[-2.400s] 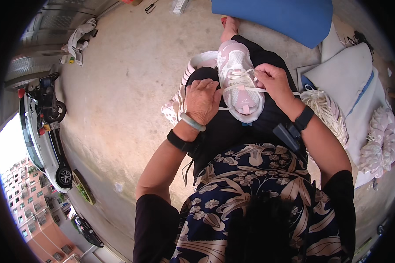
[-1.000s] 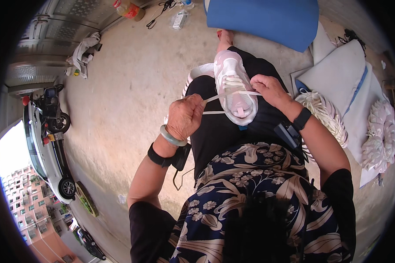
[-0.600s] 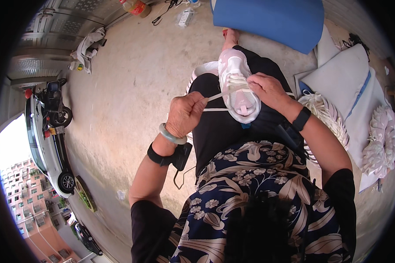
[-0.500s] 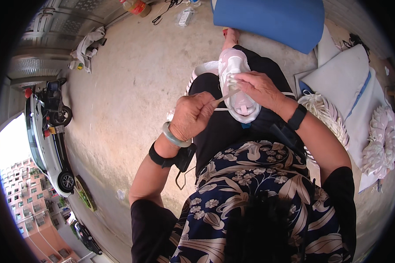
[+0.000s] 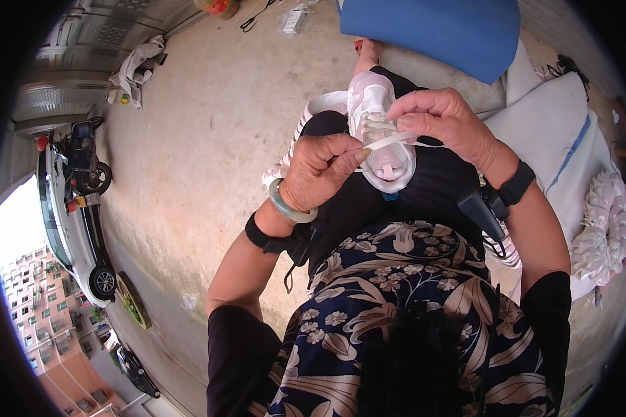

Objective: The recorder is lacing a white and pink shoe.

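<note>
A pink and white sneaker (image 5: 368, 85) lies on my black-trousered lap, toe pointing away from me and its heel opening near. Across its tongue runs a flat white shoelace (image 5: 389, 142). My left hand (image 5: 316, 170), with a pale bangle at the wrist, pinches one stretch of this lace between thumb and forefinger at the shoe's left side. On the other side my right hand (image 5: 455, 126) has thumb and fingertips closed on the lace, above the shoe's right edge. Lace rows show over the middle of the sneaker. Another pink and white striped piece (image 5: 327, 103) sits beside my left knee.
Ahead is a large blue padded piece (image 5: 431, 35). White sheeting (image 5: 539, 128) covers the floor on the right, with a bunch of pink-white pieces (image 5: 602, 226) on it. Scissors (image 5: 256, 19) and a small packet (image 5: 294, 21) lie far off. A motorbike (image 5: 87, 167) and white car (image 5: 66, 222) stand left.
My right hand has lifted off the sneaker's lacing and moved right. My left hand has shifted a little right, and the lace now stretches between both hands over the shoe.
</note>
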